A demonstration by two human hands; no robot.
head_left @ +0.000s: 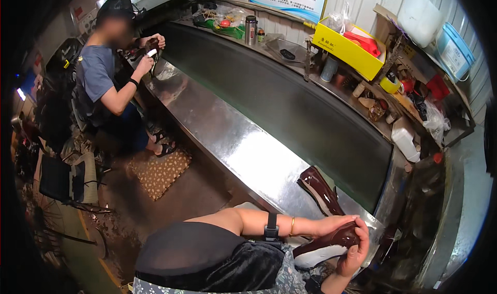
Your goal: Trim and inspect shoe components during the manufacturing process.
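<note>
Close to my body I hold a glossy dark red shoe [337, 238], tilted, with a white band along its lower side. My left hand [335, 224] lies over the upper side of it, fingers reaching to one end. Around that same end curls my right hand [355, 252], its thumb against the side. The underside and part of the shoe are hidden by my hands. A second dark red shoe [322, 189], also pale along its lower side, rests on the metal bench top [269, 162] just beyond my hands.
A dark green conveyor belt [269, 105] runs beyond the bench. At the far left a co-worker [98, 71] holds a dark shoe and a white object. Shelves carry a yellow box [348, 50], a thermos [251, 31] and a white jug [405, 139]. A patterned mat [161, 175] covers some floor.
</note>
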